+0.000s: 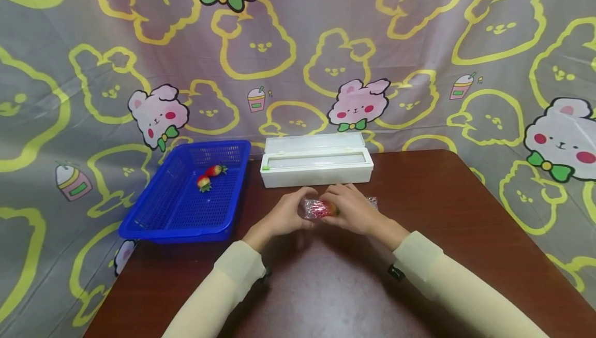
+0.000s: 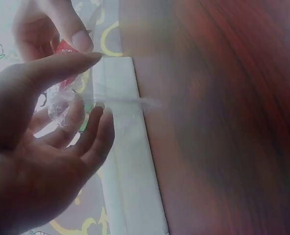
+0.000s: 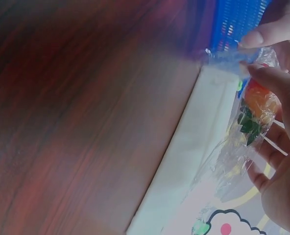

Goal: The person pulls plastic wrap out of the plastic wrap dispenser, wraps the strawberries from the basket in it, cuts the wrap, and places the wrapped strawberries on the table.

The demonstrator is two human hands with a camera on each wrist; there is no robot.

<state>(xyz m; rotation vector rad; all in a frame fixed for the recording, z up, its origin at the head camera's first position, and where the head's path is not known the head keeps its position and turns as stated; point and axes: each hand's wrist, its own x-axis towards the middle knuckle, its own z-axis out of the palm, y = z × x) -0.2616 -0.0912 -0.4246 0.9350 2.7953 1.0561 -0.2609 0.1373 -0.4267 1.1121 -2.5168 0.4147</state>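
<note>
Over the table, a red and yellowish strawberry with green leaves sits in crinkled clear plastic wrap. My right hand holds the wrapped strawberry, its thumb lying along the fruit in the right wrist view. A loose tail of wrap trails past the leafy end. My left hand is at the other end, its thumb and fingers curled about the bunched wrap. In the head view, the right hand hides the leafy end.
Just beyond my hands stands a white wrap dispenser box with its lid raised. On the left is a blue plastic basket holding two strawberries. The brown table meets a patterned curtain behind.
</note>
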